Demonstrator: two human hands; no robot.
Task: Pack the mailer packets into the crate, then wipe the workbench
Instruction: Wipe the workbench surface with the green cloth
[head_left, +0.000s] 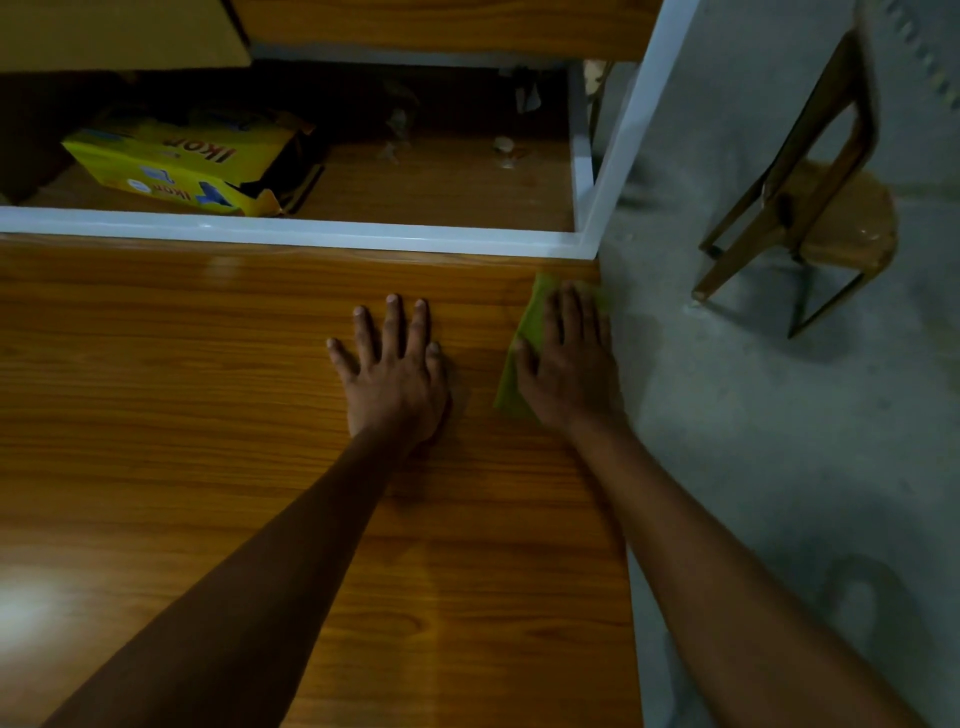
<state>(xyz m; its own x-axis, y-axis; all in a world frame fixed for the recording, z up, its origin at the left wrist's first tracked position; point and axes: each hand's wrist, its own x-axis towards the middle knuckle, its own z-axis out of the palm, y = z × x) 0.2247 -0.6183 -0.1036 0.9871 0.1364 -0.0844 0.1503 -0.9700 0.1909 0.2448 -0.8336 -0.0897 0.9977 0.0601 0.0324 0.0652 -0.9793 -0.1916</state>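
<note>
Now, with the right hand (566, 364) pressing straight fingers (569, 312) flat on the green cloth (530, 322) at the desk's (208, 389) far right corner and the left hand (397, 374) splayed empty beside it, long overlapping strokes leftward along the grain should wipe best.

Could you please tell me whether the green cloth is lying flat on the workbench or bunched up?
Flat. The thin green cloth lies spread on the glossy wooden workbench under the right hand, whose fingers lie straight on it.
</note>
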